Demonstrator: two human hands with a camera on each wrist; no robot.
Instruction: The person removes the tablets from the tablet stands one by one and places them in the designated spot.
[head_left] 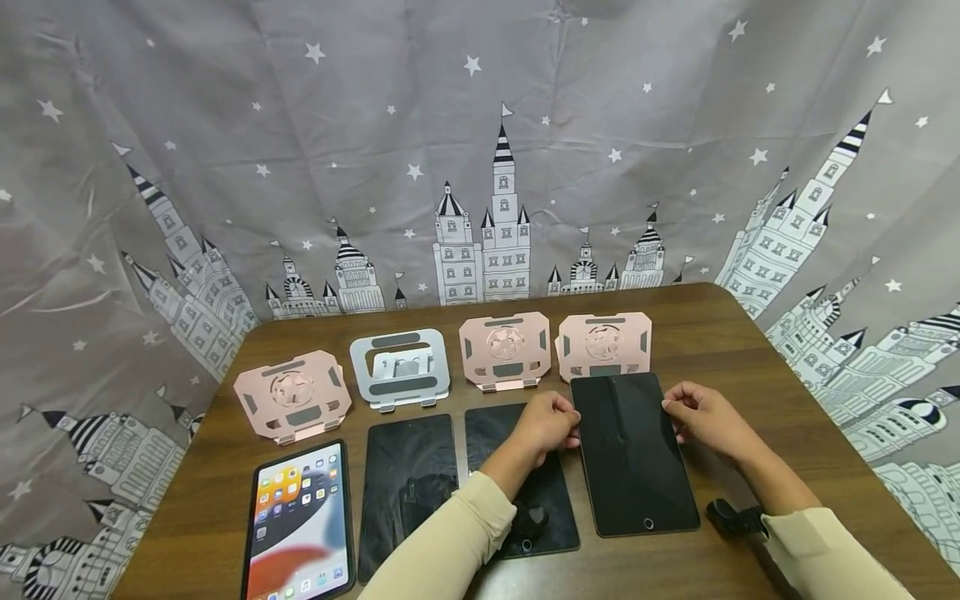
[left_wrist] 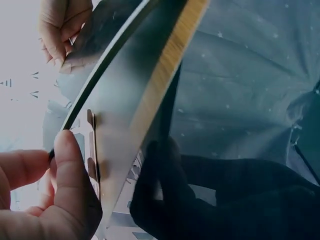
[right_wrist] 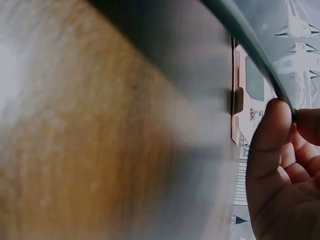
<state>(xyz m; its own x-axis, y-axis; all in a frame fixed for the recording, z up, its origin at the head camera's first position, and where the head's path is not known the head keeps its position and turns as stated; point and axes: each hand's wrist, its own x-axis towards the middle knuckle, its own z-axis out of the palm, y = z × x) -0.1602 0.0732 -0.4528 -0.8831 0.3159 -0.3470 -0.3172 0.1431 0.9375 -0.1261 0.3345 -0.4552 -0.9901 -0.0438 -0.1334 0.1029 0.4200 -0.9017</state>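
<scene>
Both of my hands hold a dark-screened tablet [head_left: 636, 454] by its long sides, screen facing up. My left hand [head_left: 546, 427] pinches the left edge between thumb and fingers; the left wrist view shows that thumb [left_wrist: 70, 155] against the rim. At the right edge, my right hand [head_left: 708, 415] pinches with thumb [right_wrist: 272, 130] and forefinger. Just behind the tablet's top edge stands a pink tablet stand [head_left: 637, 354], partly overlapped in the head view. Under my left forearm lies another dark tablet [head_left: 551, 500], partly hidden by the arm.
Left of the forearm lie a dark tablet [head_left: 408, 454] and a tablet with its home screen lit [head_left: 300, 517]. Behind them stand two more pink stands [head_left: 296, 396] and a silver stand [head_left: 401, 387]. The wooden table [head_left: 757, 367] ends at a patterned curtain [head_left: 570, 167].
</scene>
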